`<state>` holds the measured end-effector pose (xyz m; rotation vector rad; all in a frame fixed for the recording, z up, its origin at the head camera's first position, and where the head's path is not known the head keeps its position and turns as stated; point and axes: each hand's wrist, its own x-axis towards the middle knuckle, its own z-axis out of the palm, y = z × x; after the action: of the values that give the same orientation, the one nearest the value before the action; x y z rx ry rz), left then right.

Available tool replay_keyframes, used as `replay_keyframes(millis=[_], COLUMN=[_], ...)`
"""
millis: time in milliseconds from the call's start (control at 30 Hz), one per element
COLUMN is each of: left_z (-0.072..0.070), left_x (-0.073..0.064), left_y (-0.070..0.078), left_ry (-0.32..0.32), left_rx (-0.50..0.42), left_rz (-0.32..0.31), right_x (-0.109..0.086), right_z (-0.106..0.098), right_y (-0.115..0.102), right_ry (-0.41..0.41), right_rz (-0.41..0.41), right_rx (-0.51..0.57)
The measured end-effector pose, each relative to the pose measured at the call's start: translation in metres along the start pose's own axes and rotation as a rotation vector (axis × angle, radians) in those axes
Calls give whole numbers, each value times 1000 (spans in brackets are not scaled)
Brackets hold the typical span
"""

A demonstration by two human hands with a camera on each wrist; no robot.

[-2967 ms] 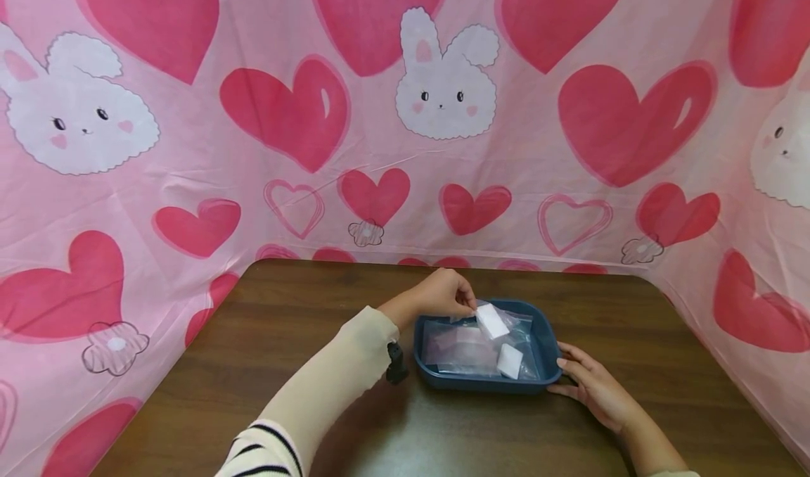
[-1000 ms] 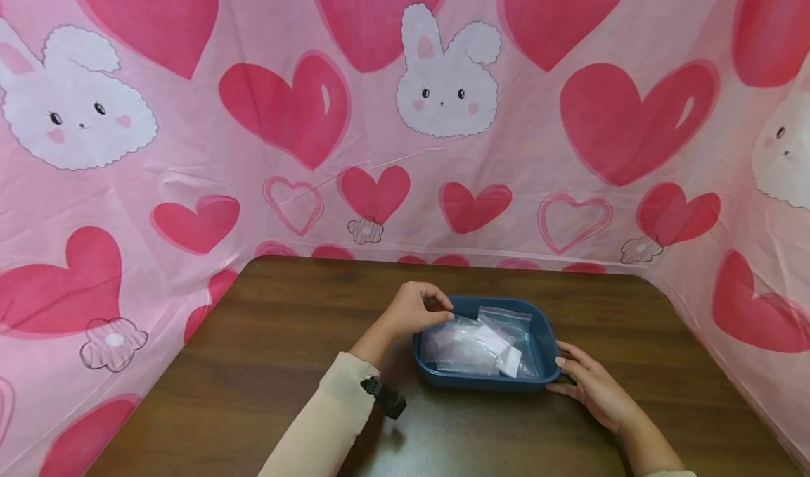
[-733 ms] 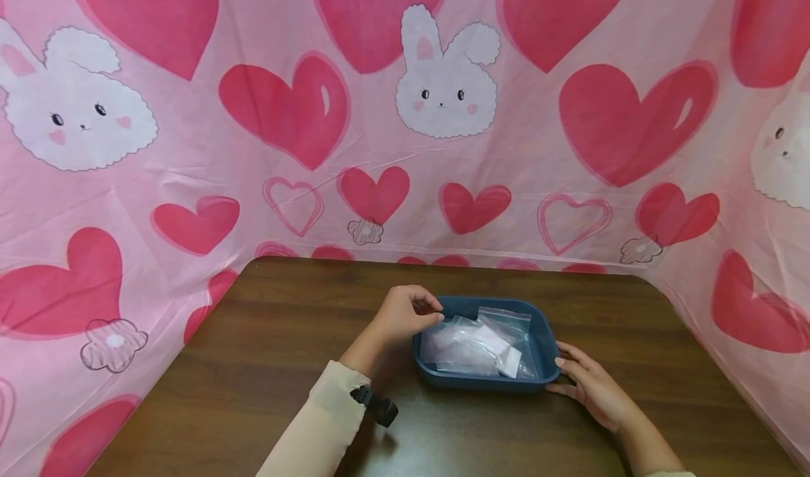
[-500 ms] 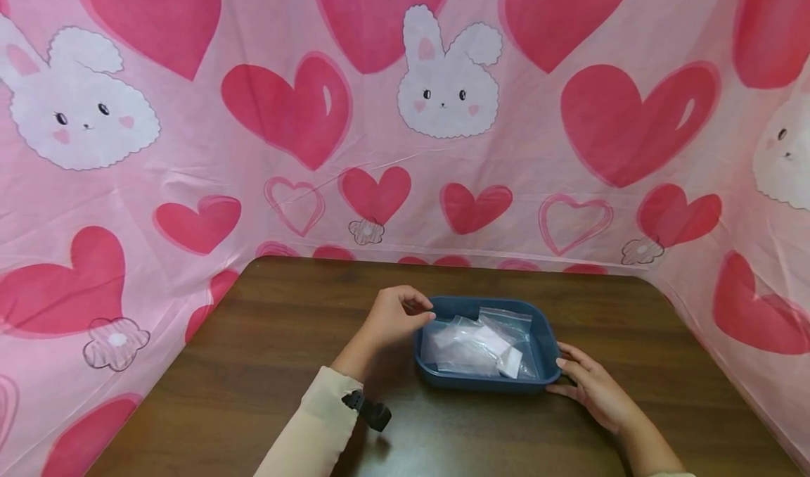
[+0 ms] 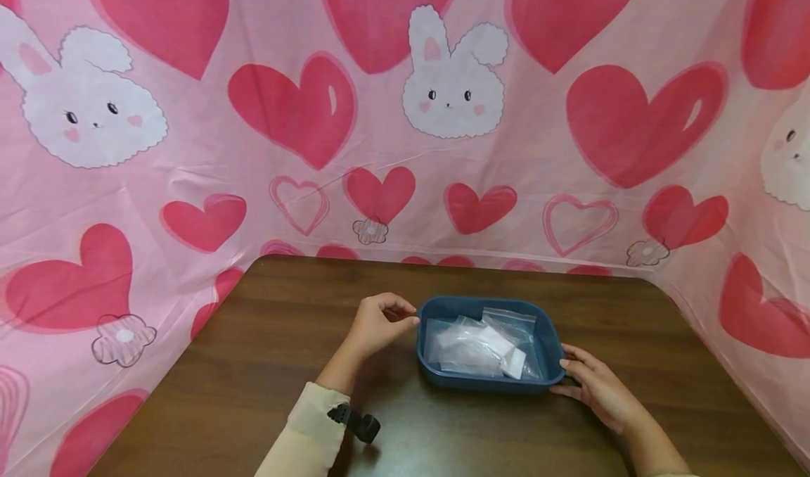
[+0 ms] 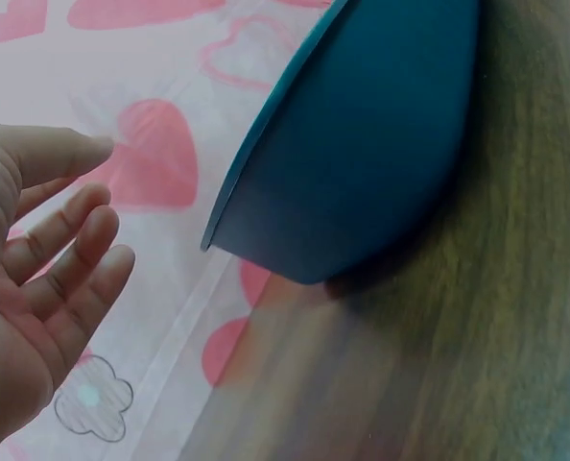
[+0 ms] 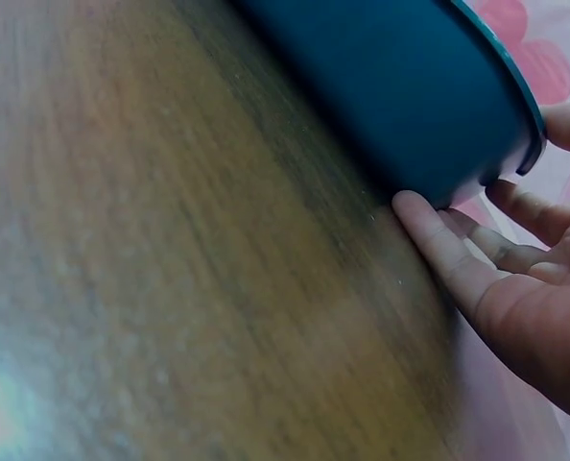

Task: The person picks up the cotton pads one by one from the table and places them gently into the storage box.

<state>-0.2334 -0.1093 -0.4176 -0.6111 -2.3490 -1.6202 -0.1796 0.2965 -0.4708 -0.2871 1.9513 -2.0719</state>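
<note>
A blue plastic bin stands on the brown table, holding several clear zip bags with pale, flat contents. A small white block lies among them on the right. My left hand is just off the bin's left end, thumb and fingers loosely bent with nothing between them. In the left wrist view a gap shows between that hand and the bin's wall. My right hand holds the bin's right end; in the right wrist view one finger reaches over the rim while the thumb lies low against the wall.
The wooden table has rounded far corners. Behind and beside it hangs a pink cloth printed with hearts and rabbits. A black strap with a small device sits on the left sleeve.
My left hand has let go of a bag with a white block, which now lies in the bin, and drawn back left past the rim. My right hand has stayed on the bin.
</note>
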Motion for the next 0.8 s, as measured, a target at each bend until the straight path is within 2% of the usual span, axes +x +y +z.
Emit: replay_keyframes(millis=[433,667,800], left_z=[-16,-23,-31], left_x=[-13,-21,-28], left_y=[-11,-12,4], left_ry=[7,0,-39], left_rx=[-4,2,-9], left_rz=[53,61,42], right_x=[-4,-9,-10], right_z=[-1,-3,-5], right_y=[0,-5,-6], right_ry=[-56,53,95], right_rz=[-30,-85,-116], right_rx=[28,-24,-67])
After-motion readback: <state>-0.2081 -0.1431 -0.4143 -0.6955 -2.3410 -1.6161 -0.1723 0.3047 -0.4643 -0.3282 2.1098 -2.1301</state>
